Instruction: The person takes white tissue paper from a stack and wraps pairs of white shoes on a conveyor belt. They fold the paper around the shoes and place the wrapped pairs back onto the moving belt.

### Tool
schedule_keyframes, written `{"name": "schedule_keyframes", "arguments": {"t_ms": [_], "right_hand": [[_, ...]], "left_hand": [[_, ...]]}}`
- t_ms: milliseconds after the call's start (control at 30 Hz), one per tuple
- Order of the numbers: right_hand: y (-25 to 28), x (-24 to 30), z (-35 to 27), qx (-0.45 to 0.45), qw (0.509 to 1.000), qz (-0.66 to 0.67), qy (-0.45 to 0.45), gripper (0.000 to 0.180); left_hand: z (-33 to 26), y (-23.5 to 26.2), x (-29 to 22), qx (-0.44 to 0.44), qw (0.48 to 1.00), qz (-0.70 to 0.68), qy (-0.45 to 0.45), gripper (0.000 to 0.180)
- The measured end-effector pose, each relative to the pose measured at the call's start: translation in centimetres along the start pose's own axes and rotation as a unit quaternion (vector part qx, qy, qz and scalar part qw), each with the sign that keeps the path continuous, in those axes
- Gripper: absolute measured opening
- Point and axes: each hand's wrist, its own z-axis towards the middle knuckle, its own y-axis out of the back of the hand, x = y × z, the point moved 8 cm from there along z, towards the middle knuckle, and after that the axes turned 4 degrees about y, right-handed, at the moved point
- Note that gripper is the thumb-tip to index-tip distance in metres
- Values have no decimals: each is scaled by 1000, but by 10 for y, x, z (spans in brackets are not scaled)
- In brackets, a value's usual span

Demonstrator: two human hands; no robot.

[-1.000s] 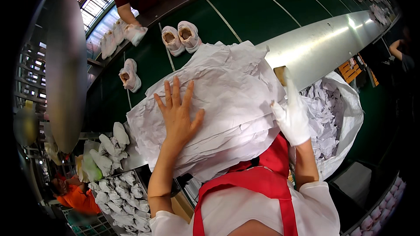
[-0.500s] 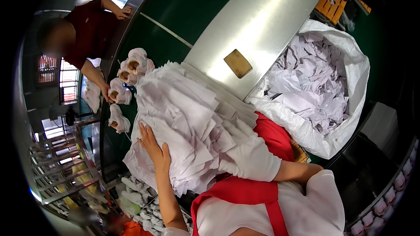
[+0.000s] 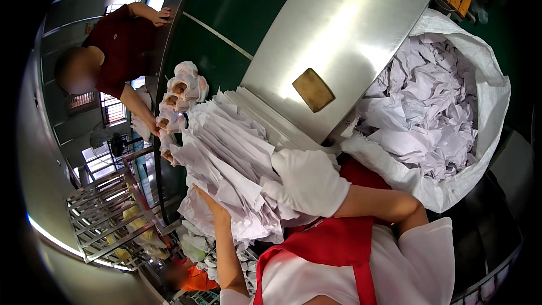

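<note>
A thick, loose bundle of thin white paper sheets (image 3: 226, 152) lies before me, its layers fanned and crinkled. My bare left hand (image 3: 213, 206) grips its left, near edge, the fingers partly hidden by the sheets. On the right side, my right hand (image 3: 310, 183), in a white glove, is closed on the bundle's edge, with its fingertips partly out of sight among the layers. Flatter white sheets (image 3: 271, 114) lie just beyond the bundle, against the metal surface.
White-and-pink shoes (image 3: 191, 82) stand beyond the bundle, near a co-worker's hand (image 3: 153, 126). A brown block (image 3: 313, 89) rests on the shiny metal surface (image 3: 350, 17). At right, a white sack (image 3: 497, 87) holds crumpled paper (image 3: 423, 107). Metal racks (image 3: 110, 220) stand at left.
My left hand has gone from lying flat on the sheets to gripping their edge. My gloved right hand has risen along the right side. The bundle is drawn narrower.
</note>
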Motion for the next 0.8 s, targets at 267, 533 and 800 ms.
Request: {"name": "schedule_keyframes", "arguments": {"t_ms": [267,533,800], "right_hand": [[-34,63,14,27,994,59,92,67],[-21,13,11,79,995,-35,-47,58],[-47,26,34,1,991,133,9,64]], "left_hand": [[4,4,-53,-64,996,-62,-4,51],[-1,-9,-45,-46,996,-73,8,56],[-4,-13,-45,-45,995,-88,17,62]]}}
